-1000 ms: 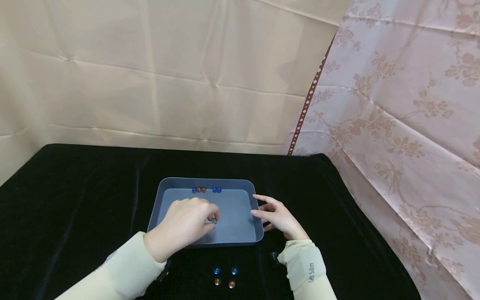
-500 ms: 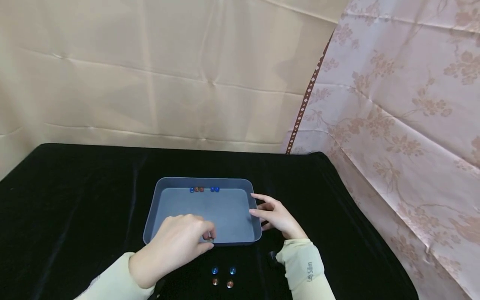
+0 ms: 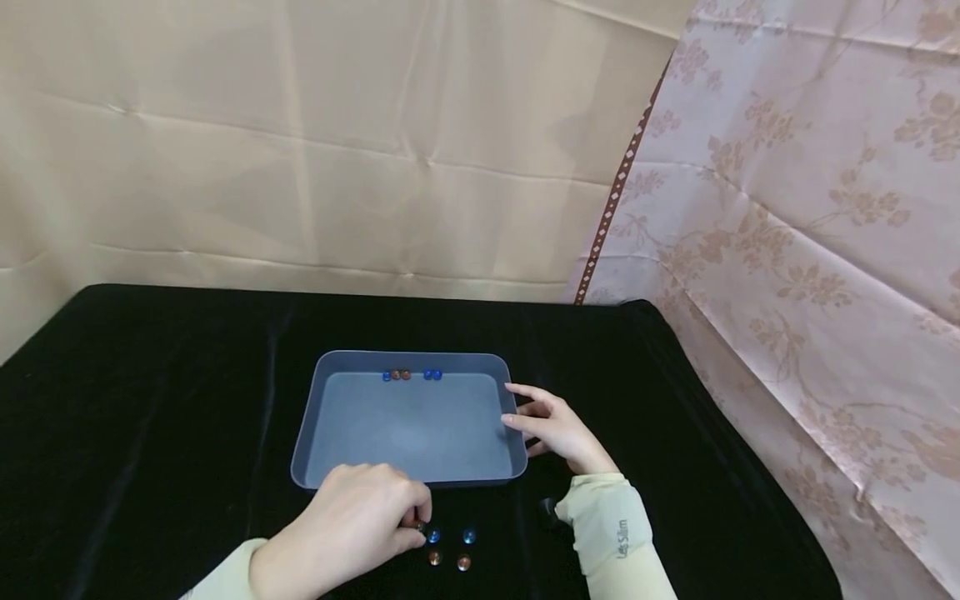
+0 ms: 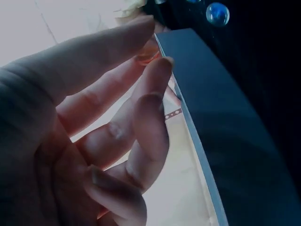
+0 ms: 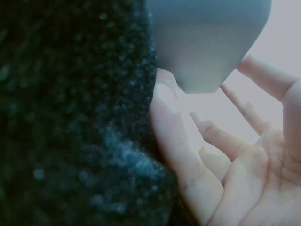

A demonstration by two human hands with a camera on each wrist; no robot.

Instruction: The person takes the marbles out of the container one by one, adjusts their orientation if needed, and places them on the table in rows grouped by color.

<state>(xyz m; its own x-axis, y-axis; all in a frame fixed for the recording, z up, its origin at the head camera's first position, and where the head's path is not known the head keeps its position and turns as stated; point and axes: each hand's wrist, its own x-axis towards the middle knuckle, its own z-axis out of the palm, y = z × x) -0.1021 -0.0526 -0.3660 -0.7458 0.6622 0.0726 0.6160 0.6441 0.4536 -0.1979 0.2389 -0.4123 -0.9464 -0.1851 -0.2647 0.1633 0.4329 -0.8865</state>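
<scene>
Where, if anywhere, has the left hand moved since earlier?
Yes: in the head view, the left hand moved downward, from over the tray toward the marbles on the black cloth.

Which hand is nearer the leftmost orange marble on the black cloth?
The left hand, just beside that orange marble; the right hand is farther off, at the right side of the tray.

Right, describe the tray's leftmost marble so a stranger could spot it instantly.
On the black table sits a tray. Along its far wall lie a marble trio and, further right, a blue pair. The leftmost marble is the trio's only blue one, beside two brown ones.
</scene>
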